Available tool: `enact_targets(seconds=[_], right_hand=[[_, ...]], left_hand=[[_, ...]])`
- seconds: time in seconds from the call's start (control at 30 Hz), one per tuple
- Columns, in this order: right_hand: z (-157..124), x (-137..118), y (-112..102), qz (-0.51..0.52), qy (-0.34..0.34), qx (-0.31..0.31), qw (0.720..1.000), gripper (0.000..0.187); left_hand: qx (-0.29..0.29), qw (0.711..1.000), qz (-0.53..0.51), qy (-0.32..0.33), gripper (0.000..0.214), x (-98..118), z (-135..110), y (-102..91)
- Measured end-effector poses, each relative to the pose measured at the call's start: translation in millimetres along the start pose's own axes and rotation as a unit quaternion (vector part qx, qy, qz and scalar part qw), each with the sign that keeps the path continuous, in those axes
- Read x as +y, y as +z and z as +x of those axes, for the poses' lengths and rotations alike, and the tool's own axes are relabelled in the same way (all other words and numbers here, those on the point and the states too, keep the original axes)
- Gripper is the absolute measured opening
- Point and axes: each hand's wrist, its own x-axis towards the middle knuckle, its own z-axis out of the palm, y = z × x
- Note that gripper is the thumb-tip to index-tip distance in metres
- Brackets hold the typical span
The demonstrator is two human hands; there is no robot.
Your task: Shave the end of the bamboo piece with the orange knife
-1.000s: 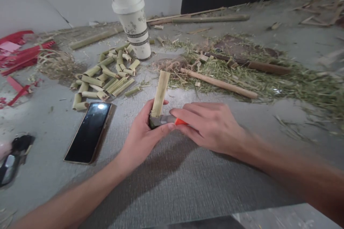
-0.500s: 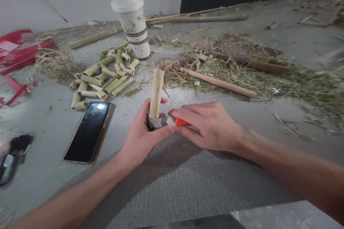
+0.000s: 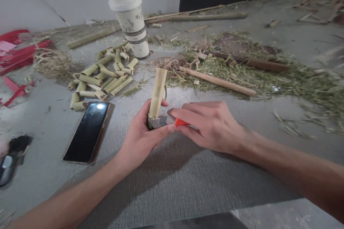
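My left hand (image 3: 143,134) is closed around the lower end of a pale split bamboo piece (image 3: 157,93), which stands up nearly vertical with its top tilted slightly right. A thin green sliver (image 3: 166,93) curls off beside it. My right hand (image 3: 208,125) grips a utility knife (image 3: 182,122) with an orange body. Its grey blade lies across the bamboo's lower part, and my left thumb presses near the blade's base. The bamboo's bottom end is hidden in my left palm.
A phone (image 3: 86,132) lies left of my hands. Behind it are several cut bamboo pieces (image 3: 91,79), a lidded white cup (image 3: 133,25) and a woven ball (image 3: 52,62). Green shavings (image 3: 268,82) and a wooden stick (image 3: 220,81) spread to the right. Red strips (image 3: 24,55) lie far left.
The bamboo's upper end has tipped slightly to the right, and the green sliver beside it now stands more upright. Both hands keep nearly the same place and grip.
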Motion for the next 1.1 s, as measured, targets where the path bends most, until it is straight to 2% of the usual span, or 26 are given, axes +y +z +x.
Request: enact_targets(seconds=[0.23, 0.43, 0.6, 0.73, 0.87, 1.0, 1.1], right_hand=[[1, -5, -1, -0.063, 0.013, 0.012, 0.998, 0.031], [0, -4, 1, -0.07, 0.013, 0.014, 0.997, 0.029], [1, 3, -3, -0.062, 0.022, 0.034, 0.997, 0.032], [3, 14, -10, -0.042, 0.075, 0.069, 0.994, 0.028], [3, 22, -11, -0.032, 0.114, 0.108, 0.987, 0.027], [2, 21, -6, 0.017, 0.088, 0.083, 0.993, 0.024], [2, 16, -3, 0.07, 0.094, 0.076, 0.99, 0.019]], left_hand=[[0.042, 0.999, 0.029, -0.003, 0.033, -1, -3, 4.0], [0.086, 0.99, 0.108, 0.028, 0.037, -3, 0, 3.0], [0.065, 0.994, 0.091, 0.018, 0.033, 0, 0, 6.5], [0.066, 0.99, 0.121, 0.008, 0.024, 1, -2, 8.3], [0.058, 0.993, 0.107, -0.004, 0.024, 1, -2, 7.3], [0.049, 0.997, 0.059, -0.006, 0.024, -2, 0, 4.9], [0.015, 1.0, -0.013, -0.002, 0.025, -2, 1, 1.0]])
